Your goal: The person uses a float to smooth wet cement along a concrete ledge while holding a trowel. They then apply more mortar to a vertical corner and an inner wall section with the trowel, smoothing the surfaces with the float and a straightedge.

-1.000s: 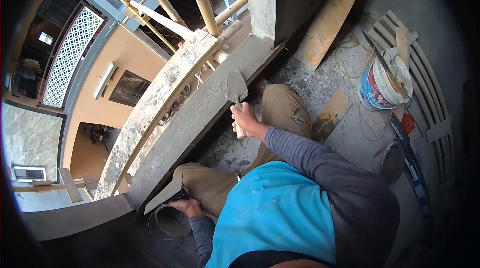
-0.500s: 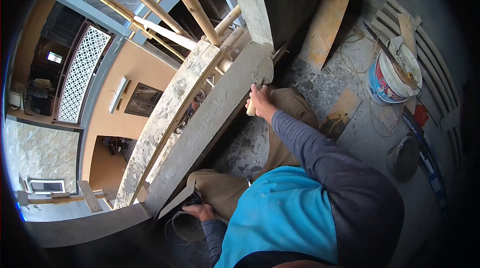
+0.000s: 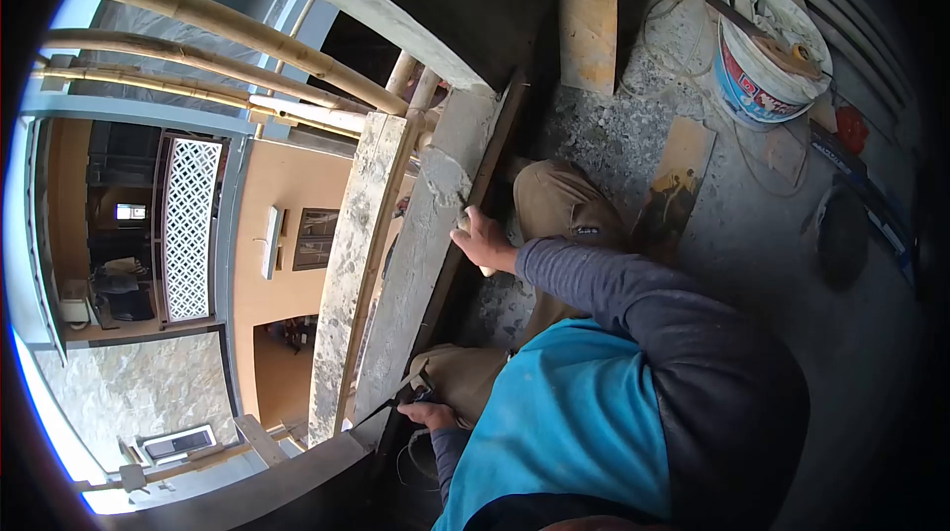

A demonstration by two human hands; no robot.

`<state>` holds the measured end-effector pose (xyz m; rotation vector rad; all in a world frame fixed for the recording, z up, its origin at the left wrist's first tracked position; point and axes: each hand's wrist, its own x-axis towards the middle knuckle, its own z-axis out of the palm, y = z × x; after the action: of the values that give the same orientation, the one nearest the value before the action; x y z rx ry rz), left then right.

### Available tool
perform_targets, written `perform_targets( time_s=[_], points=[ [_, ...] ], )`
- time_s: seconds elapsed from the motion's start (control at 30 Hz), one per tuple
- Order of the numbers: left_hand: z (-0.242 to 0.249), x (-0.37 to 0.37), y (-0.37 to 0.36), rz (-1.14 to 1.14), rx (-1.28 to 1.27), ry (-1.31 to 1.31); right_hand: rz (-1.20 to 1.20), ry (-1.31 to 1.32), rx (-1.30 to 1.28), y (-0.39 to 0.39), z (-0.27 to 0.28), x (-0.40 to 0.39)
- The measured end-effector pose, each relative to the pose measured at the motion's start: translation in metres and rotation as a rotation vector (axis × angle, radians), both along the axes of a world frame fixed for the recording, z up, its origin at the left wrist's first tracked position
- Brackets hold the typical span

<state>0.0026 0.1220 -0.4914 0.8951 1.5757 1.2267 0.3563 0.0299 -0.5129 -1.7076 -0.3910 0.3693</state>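
Observation:
My right hand point(image 3: 485, 240) is closed around the pale handle of a trowel point(image 3: 487, 270), over the inner edge of a grey plastered ledge point(image 3: 401, 303). Wet mortar point(image 3: 445, 180) lies on the ledge just beyond that hand; the trowel's blade is hard to make out against it. Low on the left, beside my knee, my left hand point(image 3: 430, 416) grips a dark-handled plastering trowel point(image 3: 420, 387), its thin blade seen nearly edge-on. The fingers of this hand are partly hidden.
A stained board point(image 3: 346, 284) runs along the ledge's outer side, with bamboo poles point(image 3: 237, 21) beyond it. At right stand a paint bucket point(image 3: 757, 86) with a handsaw point(image 3: 732, 8) across it, a mortar-stained board point(image 3: 678, 175) and wooden slats point(image 3: 841, 21). Past the ledge is a drop towards a building.
My view has turned, so the ledge stands steeper. My right hand and its trowel have drawn back along the ledge towards me. The left trowel has tipped from broadside to nearly edge-on.

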Motion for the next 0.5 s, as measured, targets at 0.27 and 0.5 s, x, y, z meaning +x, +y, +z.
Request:
perform_targets(
  time_s=[0.27, 0.5],
  points=[
    [0.047, 0.097, -0.004, -0.227, -0.005, 0.008, 0.586, -0.155, 0.112, -0.02, 0.032, -0.02],
    [0.073, 0.174, -0.017, -0.564, -0.141, -0.036, 0.645, -0.214, 0.211, -0.016, 0.036, -0.021]
  ],
)
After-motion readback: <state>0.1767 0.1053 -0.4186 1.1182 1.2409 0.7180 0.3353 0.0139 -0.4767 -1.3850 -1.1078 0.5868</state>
